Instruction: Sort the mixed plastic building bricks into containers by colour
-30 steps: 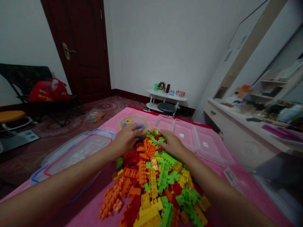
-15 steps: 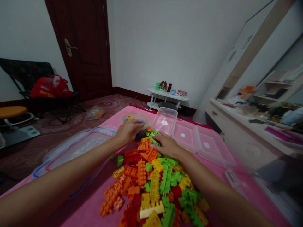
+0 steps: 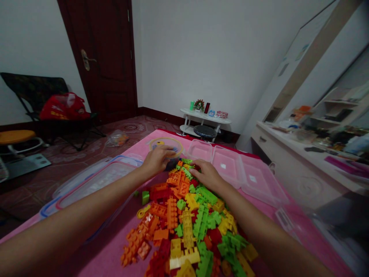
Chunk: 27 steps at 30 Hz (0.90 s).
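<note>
A long heap of plastic building bricks (image 3: 188,229) in orange, red, yellow and green spreads over a pink cloth (image 3: 115,231). At its far end stands a round tub with a yellow rim (image 3: 181,149). My left hand (image 3: 158,159) is closed at the tub's near side, its fingers over the rim; the thumb is hard to make out. My right hand (image 3: 206,173) lies on the right side of the heap's far end, fingers apart, touching green bricks (image 3: 187,173). Nothing held shows in it.
Clear plastic boxes (image 3: 227,163) lie in a row at the back right. Large clear lids with blue and red edges (image 3: 95,184) lie on the left. Beyond are a low white shelf (image 3: 190,112), a folding chair (image 3: 34,96) and a cluttered dresser (image 3: 276,142).
The clear box behind the heap was tilted up and now lies lower and flatter. My right hand has shifted slightly right, and more small bricks show between my hands. The left hand stays put.
</note>
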Each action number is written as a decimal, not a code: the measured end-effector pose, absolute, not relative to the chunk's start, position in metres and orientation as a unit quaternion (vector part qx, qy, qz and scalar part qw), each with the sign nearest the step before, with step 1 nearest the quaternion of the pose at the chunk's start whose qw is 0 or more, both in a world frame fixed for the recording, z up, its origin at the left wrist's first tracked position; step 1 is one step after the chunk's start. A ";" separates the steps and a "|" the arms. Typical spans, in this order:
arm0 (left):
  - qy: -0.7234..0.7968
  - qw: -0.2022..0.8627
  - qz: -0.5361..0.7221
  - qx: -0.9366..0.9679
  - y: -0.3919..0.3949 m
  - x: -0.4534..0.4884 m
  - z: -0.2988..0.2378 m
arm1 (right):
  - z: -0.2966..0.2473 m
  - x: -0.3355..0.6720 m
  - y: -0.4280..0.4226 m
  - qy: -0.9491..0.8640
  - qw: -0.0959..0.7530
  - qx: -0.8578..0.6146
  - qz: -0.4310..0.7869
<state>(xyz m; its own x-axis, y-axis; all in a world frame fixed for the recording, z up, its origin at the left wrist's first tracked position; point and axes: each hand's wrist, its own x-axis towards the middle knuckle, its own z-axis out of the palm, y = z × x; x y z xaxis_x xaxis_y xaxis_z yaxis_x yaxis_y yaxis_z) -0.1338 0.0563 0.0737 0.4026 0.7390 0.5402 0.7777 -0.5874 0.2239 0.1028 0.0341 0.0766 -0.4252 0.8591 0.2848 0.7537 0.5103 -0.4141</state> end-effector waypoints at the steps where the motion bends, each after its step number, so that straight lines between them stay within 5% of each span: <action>1: -0.451 0.032 -0.305 -0.838 0.057 -0.134 0.073 | 0.075 0.099 0.038 -0.836 0.233 -0.487 0.095; 8: -0.448 0.022 -0.322 -0.834 0.065 -0.138 0.067 | 0.077 0.073 0.058 -0.841 0.101 -0.527 0.072; 14: -0.440 0.024 -0.321 -0.838 0.063 -0.136 0.069 | 0.080 0.071 0.051 -0.864 0.080 -0.476 0.141; 27: -0.375 -0.014 -0.355 -0.856 0.059 -0.137 0.064 | 0.100 0.095 0.002 -0.832 0.268 -0.459 0.158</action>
<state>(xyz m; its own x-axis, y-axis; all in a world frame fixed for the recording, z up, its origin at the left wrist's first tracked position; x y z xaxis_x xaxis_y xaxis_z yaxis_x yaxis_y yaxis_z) -0.1367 0.0587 0.0641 0.4666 0.6519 0.5978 0.6327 -0.7183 0.2894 0.0952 0.0019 0.1001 -0.4353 0.8485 0.3010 0.6793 0.5290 -0.5087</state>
